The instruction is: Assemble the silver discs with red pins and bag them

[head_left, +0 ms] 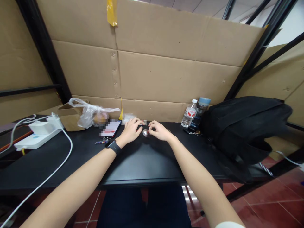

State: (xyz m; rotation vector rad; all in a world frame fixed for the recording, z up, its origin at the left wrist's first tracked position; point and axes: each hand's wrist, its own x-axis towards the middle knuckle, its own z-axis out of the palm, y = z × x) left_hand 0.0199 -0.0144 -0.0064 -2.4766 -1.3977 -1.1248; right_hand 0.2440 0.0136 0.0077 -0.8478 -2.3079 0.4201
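Resting palm down at the far edge of the black desk (147, 164), left hand (131, 130) with fingers loosely spread, holding nothing visible, wrist wearing a dark watch (113, 146). Pinching a small shiny object (146, 133) at its top, right hand (159, 130) with fingertips drawn narrow, object sitting on the desk between both hands. Lying just left, a phone (111, 128); standing to the right, a water bottle (189, 114) beside a black bag (244, 133).
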